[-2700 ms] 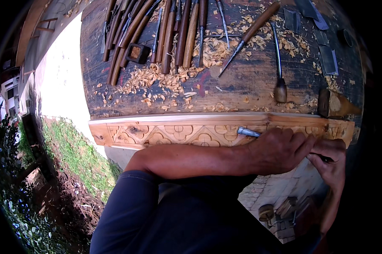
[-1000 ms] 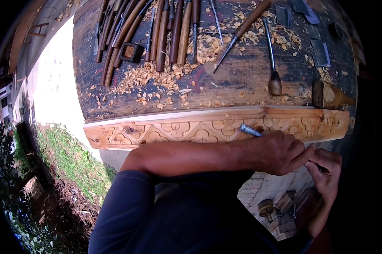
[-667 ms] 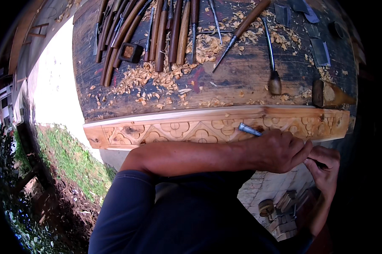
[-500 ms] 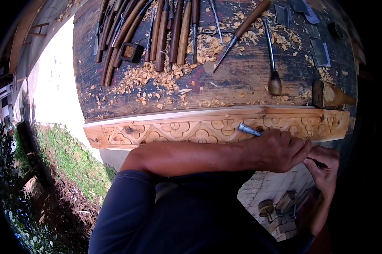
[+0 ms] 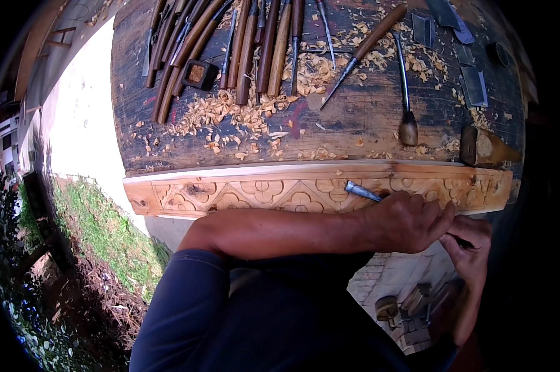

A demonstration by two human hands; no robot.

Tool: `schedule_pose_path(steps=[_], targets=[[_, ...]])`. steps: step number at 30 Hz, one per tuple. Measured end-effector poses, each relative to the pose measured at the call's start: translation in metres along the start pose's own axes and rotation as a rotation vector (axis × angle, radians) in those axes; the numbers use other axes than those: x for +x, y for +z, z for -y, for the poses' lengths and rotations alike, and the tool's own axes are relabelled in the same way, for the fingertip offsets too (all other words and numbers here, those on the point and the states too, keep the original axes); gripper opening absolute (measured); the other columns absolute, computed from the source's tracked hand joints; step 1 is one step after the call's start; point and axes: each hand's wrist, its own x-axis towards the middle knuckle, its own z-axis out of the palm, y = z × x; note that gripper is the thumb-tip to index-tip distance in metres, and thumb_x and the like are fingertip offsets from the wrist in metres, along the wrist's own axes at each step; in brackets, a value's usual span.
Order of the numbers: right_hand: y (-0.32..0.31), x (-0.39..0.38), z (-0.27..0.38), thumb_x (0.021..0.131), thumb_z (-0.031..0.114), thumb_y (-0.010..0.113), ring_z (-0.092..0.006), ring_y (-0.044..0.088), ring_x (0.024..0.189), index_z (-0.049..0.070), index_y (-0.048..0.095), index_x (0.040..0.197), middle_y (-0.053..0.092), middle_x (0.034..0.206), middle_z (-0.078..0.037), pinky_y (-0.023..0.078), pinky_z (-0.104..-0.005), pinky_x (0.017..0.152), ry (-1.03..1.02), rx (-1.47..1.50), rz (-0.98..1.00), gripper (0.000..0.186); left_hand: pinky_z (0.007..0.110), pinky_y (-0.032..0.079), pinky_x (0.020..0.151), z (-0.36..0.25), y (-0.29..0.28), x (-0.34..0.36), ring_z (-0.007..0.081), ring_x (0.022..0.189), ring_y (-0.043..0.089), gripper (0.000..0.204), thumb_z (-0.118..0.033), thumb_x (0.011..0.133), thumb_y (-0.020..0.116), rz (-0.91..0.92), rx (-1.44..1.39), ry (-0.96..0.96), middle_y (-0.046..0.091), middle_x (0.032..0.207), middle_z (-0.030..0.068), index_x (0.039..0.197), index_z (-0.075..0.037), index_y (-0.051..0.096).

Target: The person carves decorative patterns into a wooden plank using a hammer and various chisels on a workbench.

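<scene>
A long wooden board (image 5: pixel 280 196) carved with four-lobed flowers and zigzag lines lies along the near edge of the bench. My left hand (image 5: pixel 407 220) is closed round a carving tool (image 5: pixel 362 191), whose pale metal end juts out to the left over the carving. The rest of this tool is hidden in the fist. Close beside it, my right hand (image 5: pixel 469 242) touches the left one's fingers, its own fingers bent and pinched together. What they grip is hidden. My left forearm crosses in front of the board's near edge.
Wood-handled carving tools (image 5: pixel 246 59) lie in a row at the back of the dark bench (image 5: pixel 367 130). Shavings (image 5: pixel 224 118) are scattered around them. Rightward are a loose gouge (image 5: pixel 404 87), sandpaper pieces (image 5: pixel 472 84) and a wooden mallet (image 5: pixel 484 147).
The view has shifted slightly, so the bench tools appear a little farther right. Both hands keep nearly the same pose, and the metal end has moved slightly against the carved pattern.
</scene>
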Motion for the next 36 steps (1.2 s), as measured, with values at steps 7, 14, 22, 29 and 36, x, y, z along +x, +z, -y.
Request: schedule_pose_path(steps=[7, 14, 22, 29, 36], targets=[[-0.009, -0.007, 0.010, 0.071, -0.009, 0.087, -0.0287, 0.073, 0.065, -0.007, 0.082, 0.100, 0.075, 0.079, -0.017, 0.053, -0.0344, 0.061, -0.146, -0.101, -0.080, 0.030, 0.026, 0.041, 0.054, 0.003, -0.006, 0.007, 0.0114, 0.071, 0.058, 0.039, -0.020, 0.092, 0.073, -0.089, -0.002, 0.059, 0.058, 0.084, -0.0013, 0.125, 0.001, 0.077], [-0.011, -0.014, 0.010, 0.071, -0.009, 0.088, -0.0281, 0.075, 0.067, -0.006, 0.083, 0.102, 0.076, 0.080, -0.016, 0.054, -0.0335, 0.062, -0.096, -0.119, -0.086, 0.032, 0.027, 0.042, 0.055, 0.004, -0.009, 0.007, 0.0117, 0.071, 0.058, 0.039, -0.020, 0.091, 0.074, -0.027, -0.019, 0.085, 0.058, 0.085, -0.0013, 0.124, 0.000, 0.077], [-0.010, -0.016, 0.008, 0.072, -0.011, 0.087, -0.0259, 0.075, 0.069, -0.006, 0.084, 0.104, 0.076, 0.081, -0.015, 0.055, -0.0325, 0.064, -0.055, -0.090, -0.082, 0.032, 0.028, 0.042, 0.055, 0.004, -0.006, 0.007, 0.0122, 0.071, 0.058, 0.040, -0.018, 0.092, 0.072, 0.000, -0.050, 0.083, 0.058, 0.085, -0.0007, 0.125, 0.003, 0.075], [-0.010, -0.014, 0.010, 0.073, -0.012, 0.086, -0.0256, 0.076, 0.069, -0.007, 0.083, 0.103, 0.076, 0.080, -0.015, 0.055, -0.0321, 0.064, -0.043, -0.084, -0.083, 0.031, 0.029, 0.044, 0.055, 0.004, -0.005, 0.007, 0.0128, 0.071, 0.059, 0.040, -0.018, 0.091, 0.072, 0.001, -0.074, 0.066, 0.059, 0.085, 0.0005, 0.125, 0.004, 0.075], [-0.012, -0.010, -0.001, 0.073, -0.013, 0.086, -0.0245, 0.076, 0.068, -0.007, 0.083, 0.102, 0.078, 0.081, -0.016, 0.055, -0.0314, 0.063, -0.059, -0.050, -0.073, 0.029, 0.030, 0.047, 0.053, 0.004, -0.002, 0.007, 0.0144, 0.069, 0.060, 0.041, -0.017, 0.090, 0.071, 0.039, -0.095, 0.037, 0.062, 0.088, 0.0036, 0.124, 0.006, 0.074]])
